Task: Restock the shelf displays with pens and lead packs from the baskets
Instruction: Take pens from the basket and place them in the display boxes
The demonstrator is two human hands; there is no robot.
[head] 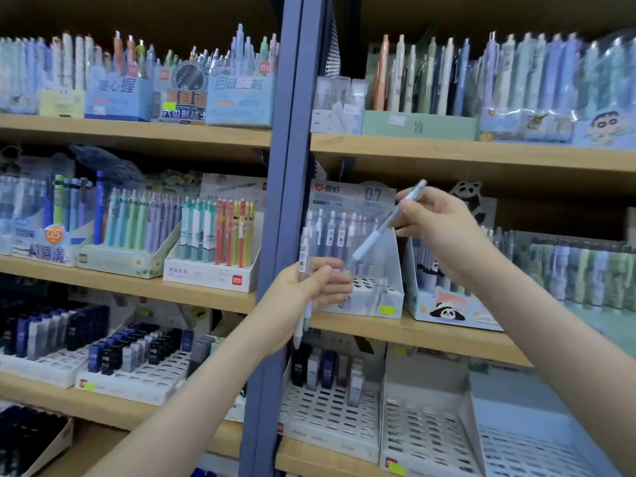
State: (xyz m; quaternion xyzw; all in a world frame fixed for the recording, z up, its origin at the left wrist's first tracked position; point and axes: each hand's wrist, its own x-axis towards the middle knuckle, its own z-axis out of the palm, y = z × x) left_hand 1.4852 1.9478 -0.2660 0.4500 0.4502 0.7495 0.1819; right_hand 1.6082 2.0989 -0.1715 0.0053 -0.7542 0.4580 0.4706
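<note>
Where the single pen [385,225] lies: pinched in the right hand [444,232], raised in front of the display box [364,302] marked 0.7, which stands on the middle shelf [430,335] just right of the blue upright [292,166].
Pen axis: tilted, with the clip end up-right past the fingers and the pale grip and tip down-left, aimed toward the box's grid of holes.
Relation the next move turns on: the empty front holes lie below and left of the tip, apart from it. As I judge it, the pen must be swung upright and lowered tip first.
Right hand fingers: thumb and fingers clamped on the pen's upper barrel.
Left hand [306,304]: just in front of the box's left corner, fingers curled round a bundle of pens [303,256] held about upright, tips down.
Nearer hand: the left is closer to the box but full; the right carries the pen to be placed.
Counts: one pen in the right hand. The bundle looks like two or three, too blurred to tell. One box is being filled. Five lead packs [325,371] stand in the tray [330,418] below.
Baskets: not in view.
</note>
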